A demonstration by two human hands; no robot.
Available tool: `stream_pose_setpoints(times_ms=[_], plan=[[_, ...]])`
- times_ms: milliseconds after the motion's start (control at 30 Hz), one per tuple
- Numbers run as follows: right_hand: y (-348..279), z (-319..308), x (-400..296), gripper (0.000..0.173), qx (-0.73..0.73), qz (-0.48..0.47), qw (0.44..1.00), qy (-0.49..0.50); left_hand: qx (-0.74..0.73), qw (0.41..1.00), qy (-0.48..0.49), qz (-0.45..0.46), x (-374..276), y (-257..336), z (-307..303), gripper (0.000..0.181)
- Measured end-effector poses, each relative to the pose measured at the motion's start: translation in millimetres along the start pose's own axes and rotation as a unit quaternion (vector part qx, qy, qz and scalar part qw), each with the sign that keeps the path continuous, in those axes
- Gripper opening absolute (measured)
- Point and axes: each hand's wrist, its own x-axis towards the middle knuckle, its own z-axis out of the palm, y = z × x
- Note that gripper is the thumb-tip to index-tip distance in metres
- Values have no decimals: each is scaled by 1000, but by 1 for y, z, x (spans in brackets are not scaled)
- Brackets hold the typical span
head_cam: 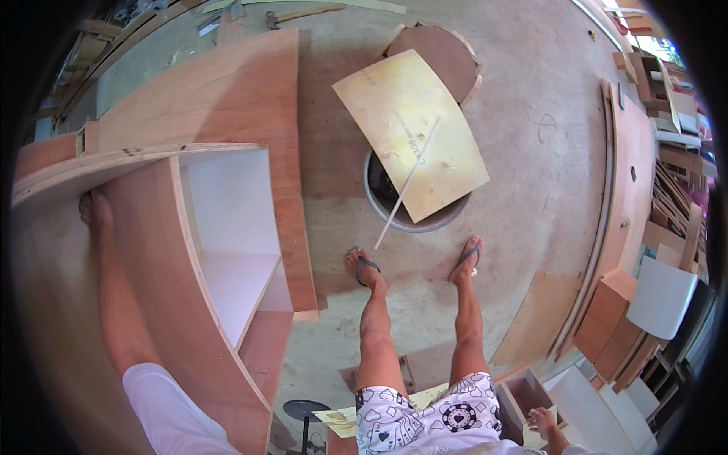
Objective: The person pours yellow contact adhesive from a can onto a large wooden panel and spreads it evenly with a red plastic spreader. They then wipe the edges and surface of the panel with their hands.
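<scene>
A plywood cabinet [165, 256] with white-lined compartments [233, 205] stands at the left. My left arm reaches along its brown side panel, and my left hand [95, 209] touches the panel just below the overhanging edge board [136, 156]. The fingertips are in shadow, so their grip is unclear. My right hand [543, 424] is low at the right, its fingers on a pale thin sheet [533, 437] beside an open wooden box [520, 392]. Ahead of my feet, a curved yellowish sheet [418, 131] bearing writing lies across a round tub [369, 187], with a thin white strip [406, 185] on top.
A round brown board [435, 54] lies beyond the sheet, and a claw hammer [301, 16] farther off. Long plywood panels [623, 187] lie along the right, near stacked wood offcuts [674, 193]. A black round stand [305, 408] is behind my left leg.
</scene>
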Motion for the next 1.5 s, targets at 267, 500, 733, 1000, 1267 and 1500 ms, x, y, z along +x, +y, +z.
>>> stream_pose_setpoints(times_ms=[267, 500, 733, 1000, 1267, 1500], plan=[[-25, 28, 13, 19, 0, -63, 991, -122, -50, 972, 26, 229, -117, 115, -3, 70], [-374, 113, 41, 18, -96, -580, 808, 25, -294, 701, -463, 455, -484, 377, -194, 59], [-646, 75, 141, 60, 39, -687, 699, 193, -323, 823, -453, 113, -577, 506, -153, 50], [-585, 1, 78, 21, -158, -756, 629, 88, -437, 881, -157, 87, -603, 553, -323, 37], [-430, -129, 214, 34, -228, -509, 829, 54, -250, 950, 167, -86, -390, 365, -422, 53], [-333, -127, 205, 25, -210, -381, 901, -16, -38, 965, -115, -233, -436, 228, -283, 84]])
